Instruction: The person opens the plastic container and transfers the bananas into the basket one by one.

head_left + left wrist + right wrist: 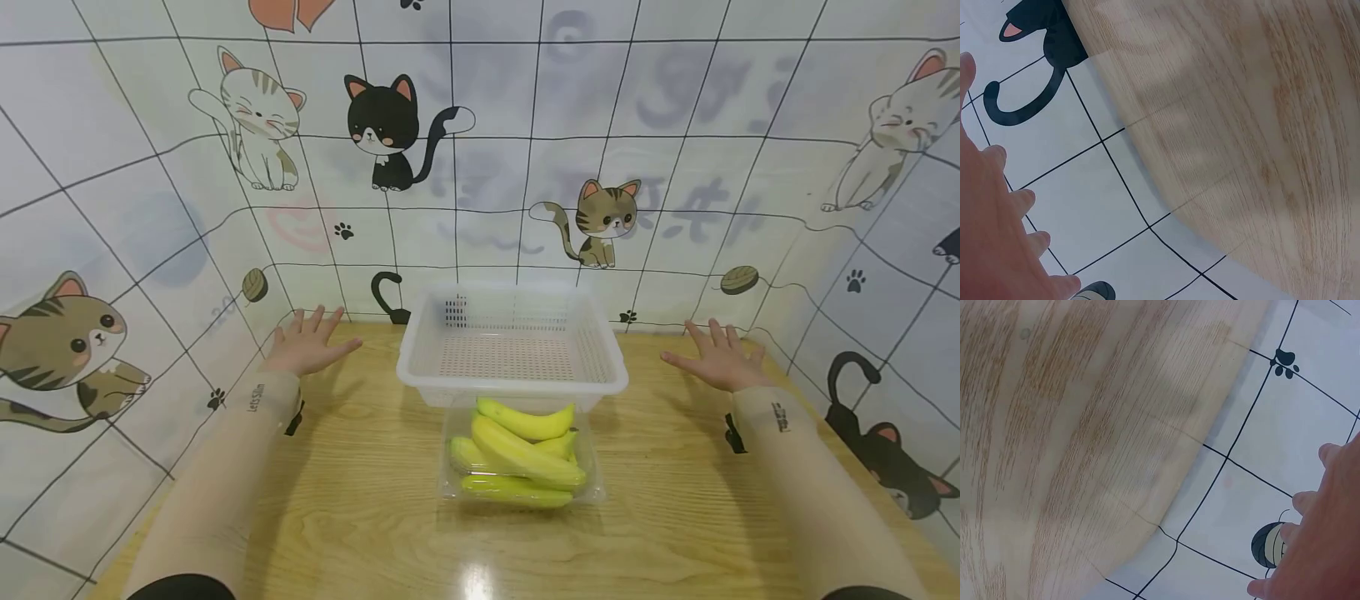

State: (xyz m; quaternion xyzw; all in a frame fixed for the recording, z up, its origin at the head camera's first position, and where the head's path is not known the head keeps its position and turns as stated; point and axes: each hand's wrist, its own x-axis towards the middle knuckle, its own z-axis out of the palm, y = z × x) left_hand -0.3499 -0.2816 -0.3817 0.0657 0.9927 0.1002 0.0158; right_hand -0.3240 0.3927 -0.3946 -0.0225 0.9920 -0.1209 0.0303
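My left hand (306, 343) is at the far left of the table with its fingers spread and nothing in it. Opposite it, at the far right, my right hand (717, 357) is spread the same way and holds nothing. Between them, against the back wall, stands a white plastic basket (513, 387) with perforated sides and bottom. In front of the basket, a clear plastic box (596, 479) holds several yellow bananas (525, 454). Each wrist view shows part of its own hand, the left one (997, 231) and the right one (1322, 544), with fingers apart.
A light wooden table (360, 517) carries the basket and box. White wall covering (495, 108) with black grid lines and cartoon cats rises behind the table and along both sides, close to the hands.
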